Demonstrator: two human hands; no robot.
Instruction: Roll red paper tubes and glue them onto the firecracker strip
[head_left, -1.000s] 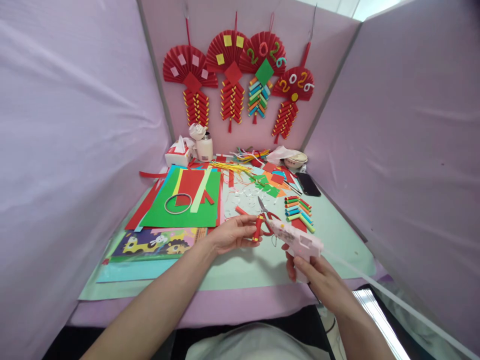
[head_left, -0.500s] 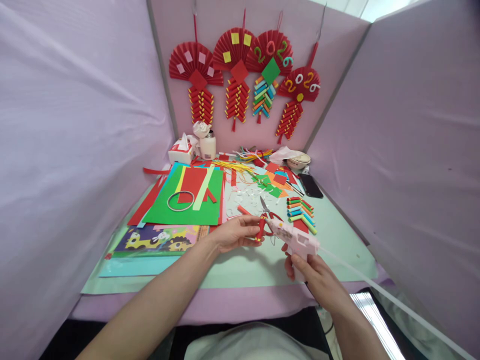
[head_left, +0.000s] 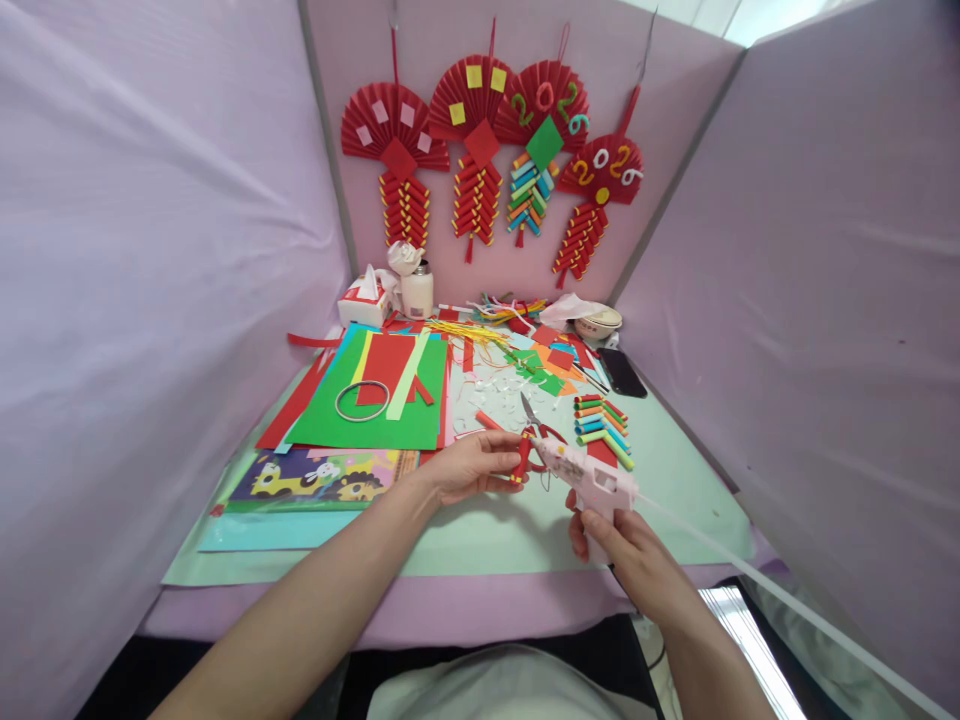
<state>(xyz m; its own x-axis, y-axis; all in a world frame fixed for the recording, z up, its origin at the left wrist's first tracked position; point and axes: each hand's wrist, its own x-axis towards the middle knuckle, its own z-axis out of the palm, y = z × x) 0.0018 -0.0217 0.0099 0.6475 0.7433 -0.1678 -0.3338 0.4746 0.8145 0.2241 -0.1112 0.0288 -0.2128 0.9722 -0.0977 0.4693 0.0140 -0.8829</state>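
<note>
Between the fingertips of my left hand (head_left: pixel 480 465) is a small red paper roll (head_left: pixel 521 458) with yellow ends, held upright. My right hand (head_left: pixel 611 530) is wrapped round the handle of a pale pink hot glue gun (head_left: pixel 589 472), a long glue stick trailing from its back. The gun's nozzle points left and is at the roll's upper end; whether they touch I cannot tell. Behind the roll and nozzle lie red-handled scissors (head_left: pixel 531 408), partly hidden. Just right of the gun, coloured paper rolls (head_left: pixel 600 425) sit in slanted rows on a red strip.
Coloured paper sheets (head_left: pixel 322 425) with a bracelet-like ring (head_left: pixel 362 401) lie on the left. Farther back are a tissue box (head_left: pixel 365 303), a white jar (head_left: pixel 418 292), yellow cords (head_left: pixel 472 331) and a black phone (head_left: pixel 622 372). Red fan decorations (head_left: pixel 536 100) hang on the back wall.
Both hands stay almost in place, with the roll and the glue gun nozzle still close together. The view has shifted very slightly.
</note>
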